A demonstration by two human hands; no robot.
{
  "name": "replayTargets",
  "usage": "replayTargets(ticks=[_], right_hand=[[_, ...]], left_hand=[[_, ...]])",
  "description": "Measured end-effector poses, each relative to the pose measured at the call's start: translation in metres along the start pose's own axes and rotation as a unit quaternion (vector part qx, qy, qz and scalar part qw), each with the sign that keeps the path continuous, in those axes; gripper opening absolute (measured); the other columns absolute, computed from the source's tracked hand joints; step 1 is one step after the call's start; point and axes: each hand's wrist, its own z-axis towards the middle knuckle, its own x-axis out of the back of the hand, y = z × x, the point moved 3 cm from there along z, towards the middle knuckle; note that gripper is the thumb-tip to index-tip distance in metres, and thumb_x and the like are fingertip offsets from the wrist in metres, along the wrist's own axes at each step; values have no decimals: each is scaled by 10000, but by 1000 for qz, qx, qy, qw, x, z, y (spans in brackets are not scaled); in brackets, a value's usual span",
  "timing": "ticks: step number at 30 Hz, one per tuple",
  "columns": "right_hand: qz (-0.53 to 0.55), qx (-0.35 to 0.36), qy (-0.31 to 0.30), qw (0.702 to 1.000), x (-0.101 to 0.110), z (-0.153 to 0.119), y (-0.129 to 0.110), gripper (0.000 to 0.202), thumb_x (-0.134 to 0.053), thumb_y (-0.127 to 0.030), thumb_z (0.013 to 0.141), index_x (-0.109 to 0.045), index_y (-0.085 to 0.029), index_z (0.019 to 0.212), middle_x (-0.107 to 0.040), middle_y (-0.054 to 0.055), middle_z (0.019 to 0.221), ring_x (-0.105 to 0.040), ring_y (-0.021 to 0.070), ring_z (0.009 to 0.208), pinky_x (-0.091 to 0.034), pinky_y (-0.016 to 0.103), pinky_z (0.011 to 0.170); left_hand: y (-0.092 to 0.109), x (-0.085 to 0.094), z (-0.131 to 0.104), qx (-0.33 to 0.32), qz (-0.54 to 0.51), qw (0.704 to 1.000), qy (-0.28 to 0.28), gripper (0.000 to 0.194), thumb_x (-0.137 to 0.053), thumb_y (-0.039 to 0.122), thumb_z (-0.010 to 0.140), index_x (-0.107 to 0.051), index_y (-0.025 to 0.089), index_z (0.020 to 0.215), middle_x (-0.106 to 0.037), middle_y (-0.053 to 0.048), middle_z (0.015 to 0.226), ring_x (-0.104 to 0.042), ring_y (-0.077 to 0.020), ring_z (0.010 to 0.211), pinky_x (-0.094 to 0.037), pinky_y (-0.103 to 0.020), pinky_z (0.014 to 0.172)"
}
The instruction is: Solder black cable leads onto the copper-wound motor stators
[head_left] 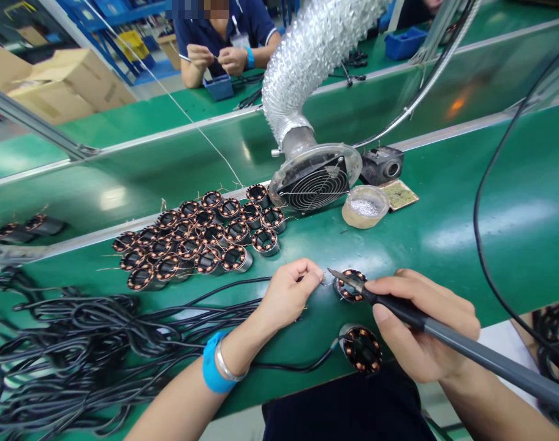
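Observation:
In my right hand (426,318) is a soldering iron (401,309), its tip pointing left over a copper-wound motor stator (352,285). Closed in a pinch, my left hand (294,293) is just left of that stator, at the end of a black cable (243,282). Thin wire ends show between the fingertips and the iron's tip; whether they touch is too small to tell. Nearer to me, a second stator (362,349) lies tilted, with a black cable (302,367) running to it.
Several stators (187,248) stand grouped at the back left. A heap of black cables (77,343) covers the left side. Behind are a fume extractor (316,184), a solder pot (365,207), a sponge tray (400,195) and an iron holder (383,165). Across the bench a co-worker (224,43) sits.

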Motion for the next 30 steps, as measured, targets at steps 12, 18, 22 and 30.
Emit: replayTargets(ticks=[12, 18, 22, 30], right_hand=[[-12, 2, 34, 999, 0, 5, 5, 308, -600, -125, 851, -655, -235, 1134, -708, 41, 904, -636, 167, 657, -532, 305, 571], [14, -9, -99, 995, -25, 16, 22, 293, -589, -91, 896, -641, -242, 1142, -732, 16, 982, -696, 127, 766, -577, 235, 735], [50, 21, -152, 987, -37, 20, 24, 256, -557, -57, 883, -640, -218, 1064, -730, 15, 1010, -698, 132, 874, -565, 239, 820], [31, 26, -100, 994, -35, 9, 23, 232, -561, -62, 887, -598, -210, 1062, -713, 15, 956, -685, 119, 826, -554, 221, 786]], left_hand=[[2, -1, -1, 6, -11, 1000, -12, 324, -556, 470, 839, -542, 171, 717, -388, 59, 566, -329, -91, 524, -267, -218, 512], [0, -2, -3, -15, -50, 996, -74, 372, -530, 505, 885, -496, 171, 725, -363, 59, 611, -303, -96, 568, -258, -228, 529], [0, 0, -4, -42, -64, 993, -92, 353, -537, 491, 900, -515, 165, 765, -386, 52, 651, -341, -100, 612, -293, -229, 575], [9, -1, -6, 20, -79, 993, -83, 370, -587, 508, 841, -489, 176, 711, -388, 78, 525, -281, -75, 480, -210, -217, 469]])
